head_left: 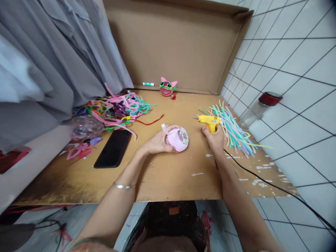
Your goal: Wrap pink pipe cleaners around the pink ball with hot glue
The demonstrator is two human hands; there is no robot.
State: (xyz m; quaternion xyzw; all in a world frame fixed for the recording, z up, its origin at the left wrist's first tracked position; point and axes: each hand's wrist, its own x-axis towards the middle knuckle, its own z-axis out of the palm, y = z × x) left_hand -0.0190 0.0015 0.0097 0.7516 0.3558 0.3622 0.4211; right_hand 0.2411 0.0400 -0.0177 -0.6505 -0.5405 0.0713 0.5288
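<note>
My left hand is wrapped around a small round object covered in pink pipe cleaner, resting on the wooden board; a clear shiny part shows at its front. My right hand grips the handle of a yellow glue gun, whose nozzle points left, a short way from the pink object. The gun's black cord trails off to the lower right.
Pastel pipe cleaners lie right of the gun. A tangle of coloured ones lies at the left, with a black phone in front. A small cat-face figure and green marker sit by the cardboard backdrop. A red-lidded jar lies on the tiled floor.
</note>
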